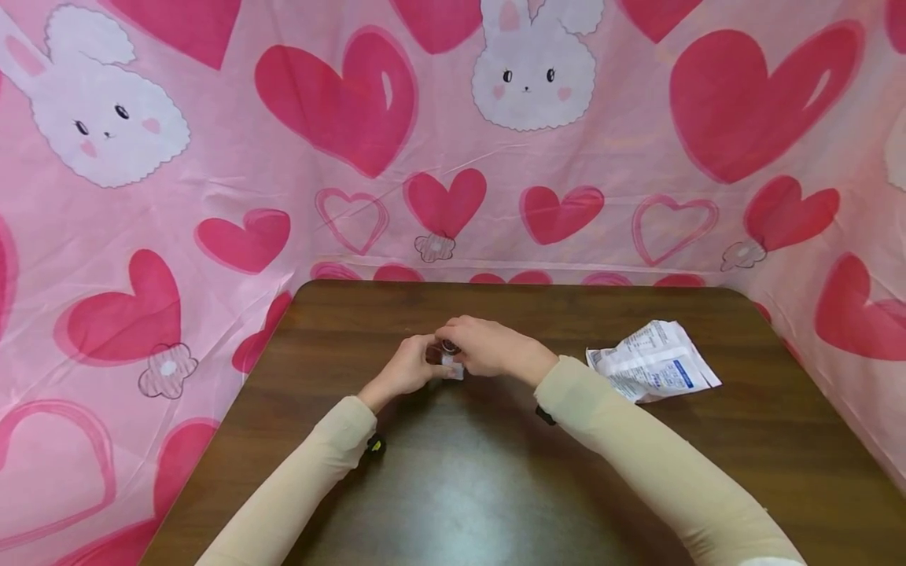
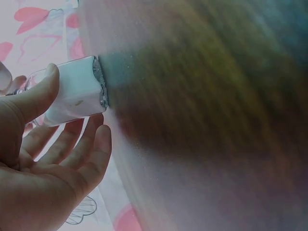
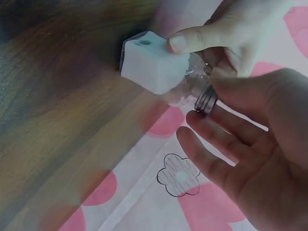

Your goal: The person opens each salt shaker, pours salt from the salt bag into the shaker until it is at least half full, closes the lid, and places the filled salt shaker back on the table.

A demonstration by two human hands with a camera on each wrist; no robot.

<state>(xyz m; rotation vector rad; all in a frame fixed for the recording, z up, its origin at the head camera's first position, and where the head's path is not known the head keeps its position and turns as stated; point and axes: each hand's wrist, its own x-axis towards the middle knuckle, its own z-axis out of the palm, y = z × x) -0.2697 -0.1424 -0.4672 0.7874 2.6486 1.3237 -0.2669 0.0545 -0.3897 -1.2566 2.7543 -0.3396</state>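
A small square-sided bottle (image 1: 453,369) with a clear shoulder and a white filling is tilted over the table between both hands. My left hand (image 1: 406,366) grips its body; in the left wrist view the thumb lies on one side of the bottle (image 2: 77,86), with fingers beneath. Around the top end is my right hand (image 1: 491,347). The right wrist view shows that hand's thumb and fingers (image 3: 204,126) at the grey ridged neck (image 3: 206,101), the lower fingers spread loosely. The bottle's base faces the tabletop (image 2: 202,120).
On the right side of the brown wooden table (image 1: 453,472) lies a crumpled white packet (image 1: 658,365) with printed text and a blue label. A pink heart-and-rabbit cloth (image 1: 439,118) hangs behind the table and along its sides.
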